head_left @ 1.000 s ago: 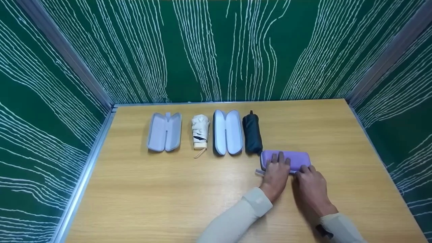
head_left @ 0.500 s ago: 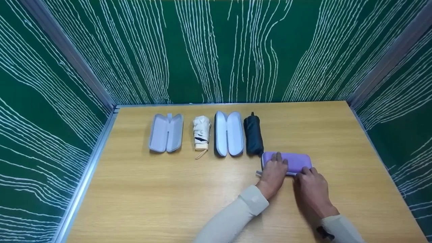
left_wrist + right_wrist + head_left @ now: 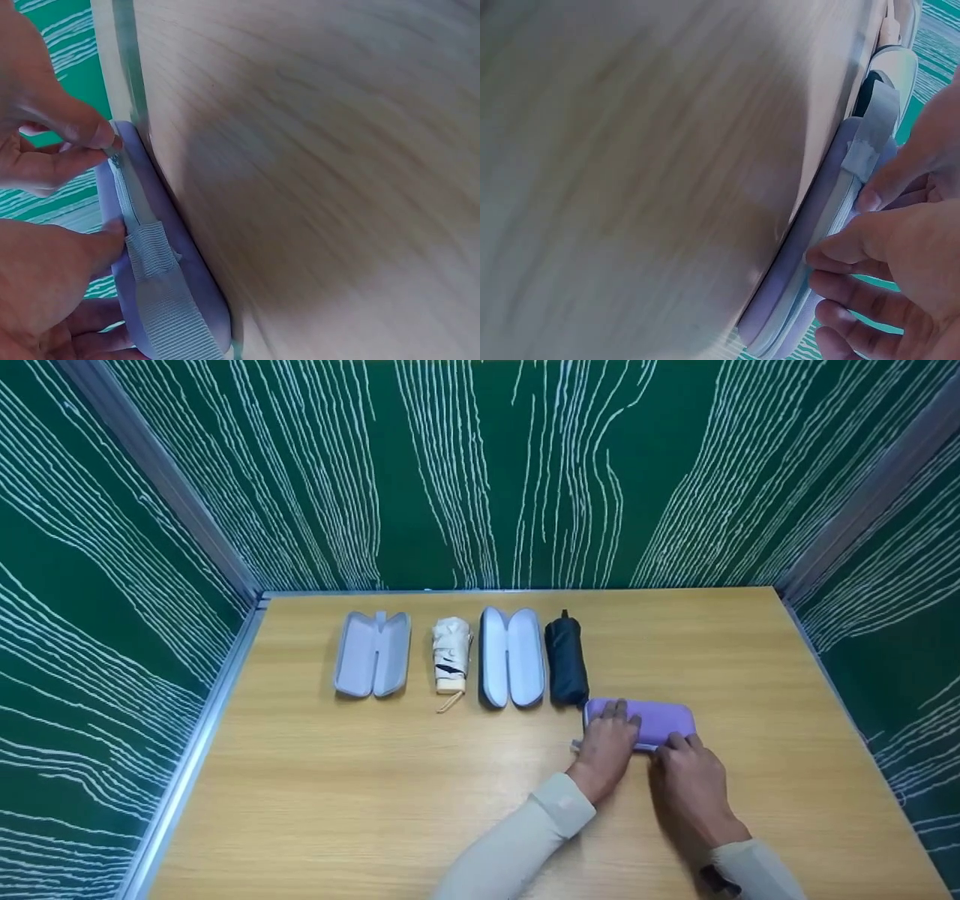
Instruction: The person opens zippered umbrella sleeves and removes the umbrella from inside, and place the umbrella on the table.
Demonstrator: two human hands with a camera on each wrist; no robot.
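Note:
A purple zip case [image 3: 664, 718] lies on the table at centre right, its lid down and its zip side toward me. My left hand [image 3: 606, 750] holds its left part, fingers laid over the top and the thumb against the zip side. Close to that thumb, a pale grey fabric strap [image 3: 165, 300] sticks out from the case. At the right part of the zip, my right hand [image 3: 696, 780] pinches the small zip pull [image 3: 114, 156] between thumb and forefinger; its other fingers are loosely bent. Inside the case is hidden.
Left of the purple case stand a black folded umbrella [image 3: 568, 660], an open case with a pale blue lining [image 3: 525, 656], a cream folded umbrella [image 3: 451, 652] and an open grey case [image 3: 391, 652], in a row. Green panels with white lines [image 3: 420, 472] enclose the wooden table [image 3: 360, 795].
My left hand has slid slightly left over the purple case. My right hand stays by the zip with little visible movement. The whole head view has shifted a little.

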